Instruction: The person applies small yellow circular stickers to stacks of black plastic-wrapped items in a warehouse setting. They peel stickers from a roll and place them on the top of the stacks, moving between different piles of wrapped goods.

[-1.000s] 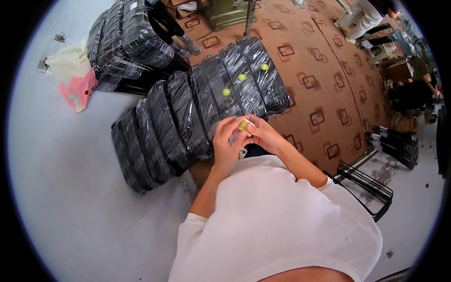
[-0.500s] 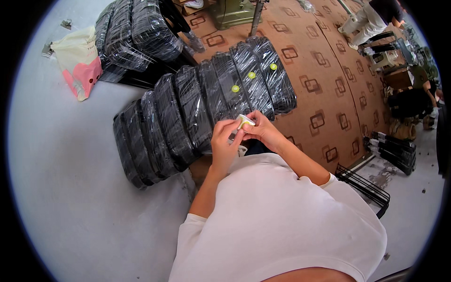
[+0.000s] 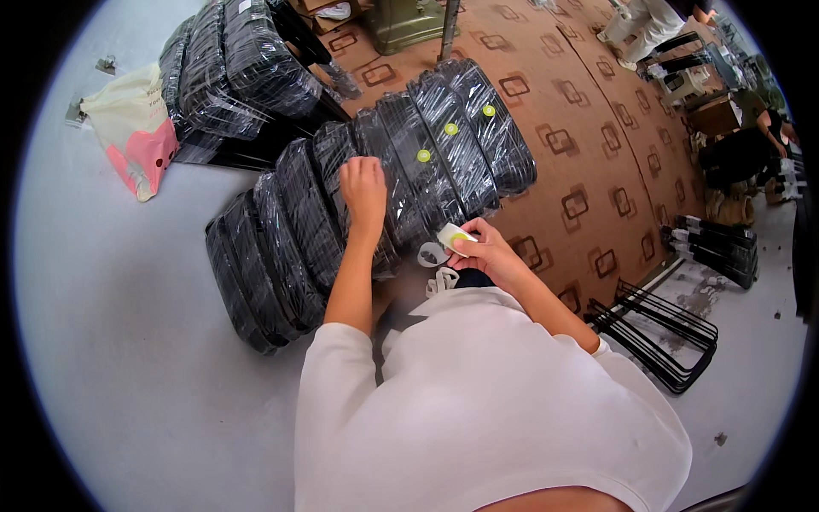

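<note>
A slanting row of black bundles in clear plastic wrap (image 3: 294,183) lies in front of me. Round yellow-green stickers (image 3: 450,129) show on several of the far-right bundles. My left hand (image 3: 363,186) is over a middle bundle, its fingers bent down and together against or just above the wrap; what is under the fingertips is hidden. Closer to my body, my right hand (image 3: 493,254) grips a roll of stickers (image 3: 457,239), white with a yellow-green patch. A pale curled strip (image 3: 432,254) hangs beside the roll.
More wrapped black bundles (image 3: 260,60) stand at the far left, beside a cream and pink bag (image 3: 132,128). Brown patterned flooring (image 3: 563,141) spreads to the right. Black metal frames (image 3: 665,337) are on the right, and two people work at the far right.
My left hand has left the sticker roll and moved left and away from me, onto a middle bundle. The right hand keeps the roll, with a curled strip now visible.
</note>
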`<state>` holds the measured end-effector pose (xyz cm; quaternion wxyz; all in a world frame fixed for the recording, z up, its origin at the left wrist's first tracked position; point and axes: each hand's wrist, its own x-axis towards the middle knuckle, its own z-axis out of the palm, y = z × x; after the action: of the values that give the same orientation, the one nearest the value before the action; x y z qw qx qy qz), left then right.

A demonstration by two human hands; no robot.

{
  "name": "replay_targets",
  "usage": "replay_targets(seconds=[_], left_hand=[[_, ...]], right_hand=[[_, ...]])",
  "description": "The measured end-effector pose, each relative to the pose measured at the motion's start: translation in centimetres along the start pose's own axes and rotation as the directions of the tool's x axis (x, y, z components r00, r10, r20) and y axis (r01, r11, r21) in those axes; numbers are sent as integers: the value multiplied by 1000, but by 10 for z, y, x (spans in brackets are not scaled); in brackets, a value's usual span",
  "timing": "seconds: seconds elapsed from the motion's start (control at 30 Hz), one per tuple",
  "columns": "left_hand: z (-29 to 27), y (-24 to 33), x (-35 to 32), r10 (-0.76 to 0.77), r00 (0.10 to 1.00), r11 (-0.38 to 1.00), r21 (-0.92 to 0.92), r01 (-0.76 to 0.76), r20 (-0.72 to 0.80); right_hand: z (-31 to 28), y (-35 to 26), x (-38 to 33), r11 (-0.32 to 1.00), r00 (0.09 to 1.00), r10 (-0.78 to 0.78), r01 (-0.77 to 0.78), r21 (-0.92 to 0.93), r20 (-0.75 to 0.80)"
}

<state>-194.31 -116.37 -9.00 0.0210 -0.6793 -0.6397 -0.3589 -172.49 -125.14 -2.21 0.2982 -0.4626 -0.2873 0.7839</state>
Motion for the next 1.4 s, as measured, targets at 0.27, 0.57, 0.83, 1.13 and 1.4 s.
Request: replay_targets(seconds=[0.27, 0.57, 0.83, 1.13, 1.4], left_hand=[[-31, 41, -66, 61, 959, 979, -202, -4, 278], [-81, 96, -81, -131, 960, 766, -589, 257, 248], [-88, 84, -89, -212, 949, 698, -643, 315, 234], [-106, 79, -92, -253, 930, 705, -608, 366, 266], [-98, 70, -103, -359, 893, 540, -721, 435, 271]], right_hand=[[-3, -1, -1, 996, 1000, -24, 25, 90, -13], [22, 1, 15, 976, 956, 40, -100, 195, 290], [26, 10, 22, 993, 949, 59, -88, 83, 309], [27, 30, 29, 978, 936, 107, -39, -203, 336], [44, 20, 24, 960, 943, 152, -70, -271, 295]])
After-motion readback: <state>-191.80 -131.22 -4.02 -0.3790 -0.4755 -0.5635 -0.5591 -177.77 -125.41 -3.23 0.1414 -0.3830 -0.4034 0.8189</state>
